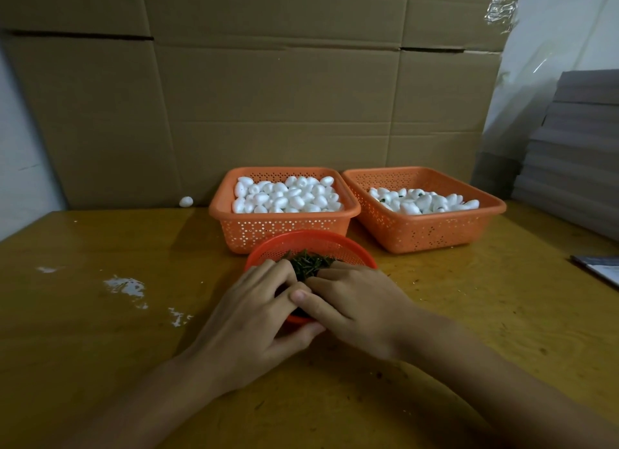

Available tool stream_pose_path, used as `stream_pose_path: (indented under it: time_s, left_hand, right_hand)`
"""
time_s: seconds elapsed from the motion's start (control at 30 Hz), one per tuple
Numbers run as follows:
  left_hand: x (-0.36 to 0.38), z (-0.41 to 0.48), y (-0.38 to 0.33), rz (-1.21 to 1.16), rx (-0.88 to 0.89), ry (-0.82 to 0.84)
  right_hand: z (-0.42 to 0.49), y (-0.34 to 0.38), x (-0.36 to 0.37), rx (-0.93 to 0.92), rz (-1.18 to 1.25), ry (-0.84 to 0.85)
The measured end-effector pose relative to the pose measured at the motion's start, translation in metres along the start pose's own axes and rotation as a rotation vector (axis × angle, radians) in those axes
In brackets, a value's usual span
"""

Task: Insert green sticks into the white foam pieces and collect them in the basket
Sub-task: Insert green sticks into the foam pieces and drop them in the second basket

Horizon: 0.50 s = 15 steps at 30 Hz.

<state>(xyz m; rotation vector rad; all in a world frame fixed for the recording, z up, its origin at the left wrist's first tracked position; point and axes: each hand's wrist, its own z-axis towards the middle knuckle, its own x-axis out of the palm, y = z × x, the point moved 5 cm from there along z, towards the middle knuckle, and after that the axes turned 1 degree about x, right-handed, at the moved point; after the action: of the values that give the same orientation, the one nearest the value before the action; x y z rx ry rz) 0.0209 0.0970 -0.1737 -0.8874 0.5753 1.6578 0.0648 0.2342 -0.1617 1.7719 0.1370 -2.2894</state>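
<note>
At the back of the table (100,331), 2 orange baskets are set side by side. The left basket (284,231) is heaped with plain white foam pieces (288,195), so most of the work is judged to be left. The right basket (425,234) is less than half filled with finished pieces (422,202), on a few of which dark green ends can be made out; a modest share is judged to be done. 1 stray foam piece (186,201) lies apart by the cardboard wall (268,97).

Nearer, a round red basket (315,237) of green sticks (310,264) is placed just in front of the left basket. Both hands are brought together over its near half, fingertips meeting just short of the stick pile. The left hand (254,314) is curled, its thumb tucked under by the near rim. The right hand (358,311) is bent over it, its thumb laid against the left fingers. Whether a stick or a foam piece is pinched between them cannot be told, since the space under the fingers is hidden. The supply of sticks lies directly beyond the knuckles, touching or nearly touching the fingertips.
</note>
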Motion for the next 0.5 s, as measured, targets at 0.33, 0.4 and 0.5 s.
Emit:
stream_pose_path:
  time_s: [0.33, 0.4, 0.5]
  left_hand:
    - [-0.033, 0.076, 0.053, 0.001, -0.343, -0.16]
    - [-0.019, 0.099, 0.076, 0.166, -0.47, 0.12]
    - [0.008, 0.111, 0.099, 0.232, -0.63, 0.494]
  right_hand:
    - [0.0, 0.005, 0.0, 0.019, -0.009, 0.027]
    - [-0.001, 0.006, 0.0, 0.016, -0.003, 0.024]
    - [-0.002, 0.006, 0.0, 0.025, -0.013, 0.029]
